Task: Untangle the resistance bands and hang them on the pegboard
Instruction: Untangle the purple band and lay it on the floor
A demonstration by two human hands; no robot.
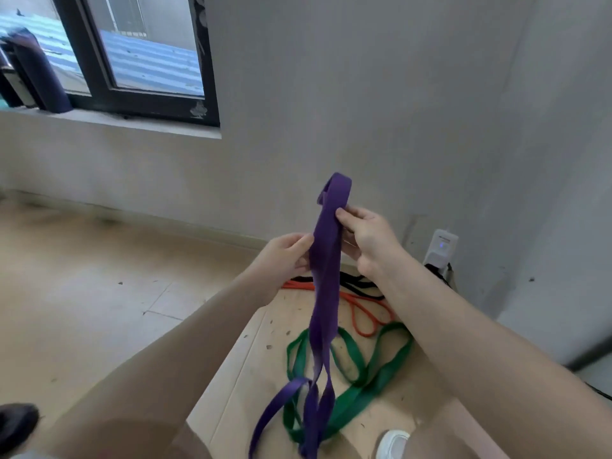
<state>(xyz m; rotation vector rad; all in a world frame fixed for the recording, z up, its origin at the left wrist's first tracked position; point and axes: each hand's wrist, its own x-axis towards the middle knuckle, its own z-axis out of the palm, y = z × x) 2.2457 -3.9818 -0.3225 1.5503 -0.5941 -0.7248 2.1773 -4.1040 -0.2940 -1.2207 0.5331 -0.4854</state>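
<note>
A wide purple resistance band (326,279) hangs folded in front of me, its top loop above my hands and its lower loops dangling near the cardboard. My left hand (284,260) pinches its left edge at mid-height. My right hand (367,240) grips it slightly higher, thumb on the front. Beneath it a green band (367,389) lies in loose loops on the cardboard sheet (251,369). Farther back lie an orange band (361,313) and a black band (357,283). No pegboard is in view.
A grey wall stands close ahead, with a white plugged-in device (440,250) low on the right. A dark-framed window (139,61) and a dark bottle (36,71) on its sill are at the upper left. My white shoe (394,442) is at the bottom edge. Tiled floor spreads left.
</note>
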